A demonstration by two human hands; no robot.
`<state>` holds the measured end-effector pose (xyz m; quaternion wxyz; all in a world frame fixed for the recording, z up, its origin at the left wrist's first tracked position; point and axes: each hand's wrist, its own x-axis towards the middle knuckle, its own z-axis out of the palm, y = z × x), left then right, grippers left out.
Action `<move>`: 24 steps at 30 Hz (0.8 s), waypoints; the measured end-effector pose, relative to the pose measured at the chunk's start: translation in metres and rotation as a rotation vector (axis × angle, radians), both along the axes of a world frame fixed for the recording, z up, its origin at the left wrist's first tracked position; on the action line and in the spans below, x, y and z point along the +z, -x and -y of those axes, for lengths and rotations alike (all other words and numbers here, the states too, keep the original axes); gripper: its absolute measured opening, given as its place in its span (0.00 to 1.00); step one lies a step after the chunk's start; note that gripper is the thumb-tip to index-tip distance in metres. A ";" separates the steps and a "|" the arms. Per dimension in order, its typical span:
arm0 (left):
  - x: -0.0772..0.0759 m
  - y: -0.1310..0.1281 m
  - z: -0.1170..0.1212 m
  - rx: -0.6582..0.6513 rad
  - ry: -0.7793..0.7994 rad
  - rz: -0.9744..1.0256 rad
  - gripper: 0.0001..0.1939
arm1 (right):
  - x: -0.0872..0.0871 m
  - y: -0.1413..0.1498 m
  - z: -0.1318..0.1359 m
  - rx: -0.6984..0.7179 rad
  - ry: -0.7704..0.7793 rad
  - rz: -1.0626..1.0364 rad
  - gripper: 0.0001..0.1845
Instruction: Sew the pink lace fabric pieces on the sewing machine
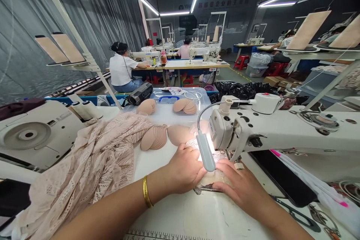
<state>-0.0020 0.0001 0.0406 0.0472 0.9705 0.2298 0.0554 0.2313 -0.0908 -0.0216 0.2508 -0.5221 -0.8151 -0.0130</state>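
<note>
My left hand [188,168] is closed on pale lace fabric [192,143] at the left of the sewing machine head [222,129]. Fingers of my right hand [239,178] lie stretched out over the work on the machine bed, just below the needle area. A grey clip-on lamp [206,153] on a bent neck lights this spot and hides the needle and part of the fabric. Beyond my left hand a beige bra cup [180,135] lies on the table, beside a fanned stack of cups [154,137].
Pink lace [92,157] is heaped on the left, against a second machine [39,131]. More cup stacks [185,105] rest on a clear plastic box lid [197,96]. A black phone-like slab [284,176] and thread snips [298,213] lie right. Co-workers sit farther back.
</note>
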 end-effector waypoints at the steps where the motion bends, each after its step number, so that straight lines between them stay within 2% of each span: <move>1: 0.001 -0.001 0.000 -0.007 0.003 0.015 0.14 | -0.001 0.003 0.000 0.008 0.019 0.016 0.15; 3: 0.004 -0.001 0.000 -0.007 0.027 0.049 0.14 | -0.003 0.006 -0.002 0.010 -0.003 0.048 0.11; 6: 0.013 0.004 -0.003 -0.044 0.120 0.088 0.14 | 0.000 0.004 -0.004 -0.007 -0.087 0.041 0.17; 10: 0.023 0.019 -0.012 -0.189 0.217 -0.004 0.23 | 0.013 -0.010 -0.003 -0.012 -0.173 -0.051 0.15; 12: 0.024 0.025 -0.015 -0.215 0.231 -0.054 0.23 | 0.019 -0.017 -0.002 0.008 -0.166 -0.068 0.16; 16: 0.019 0.024 -0.014 -0.191 0.211 -0.060 0.11 | 0.025 -0.025 0.000 0.034 0.043 -0.018 0.21; 20: 0.013 0.018 -0.014 -0.260 0.220 -0.013 0.18 | 0.028 -0.032 0.006 0.027 0.305 -0.051 0.19; 24: 0.004 0.018 -0.016 -0.261 0.172 0.031 0.18 | 0.032 -0.045 0.011 0.067 0.504 -0.187 0.17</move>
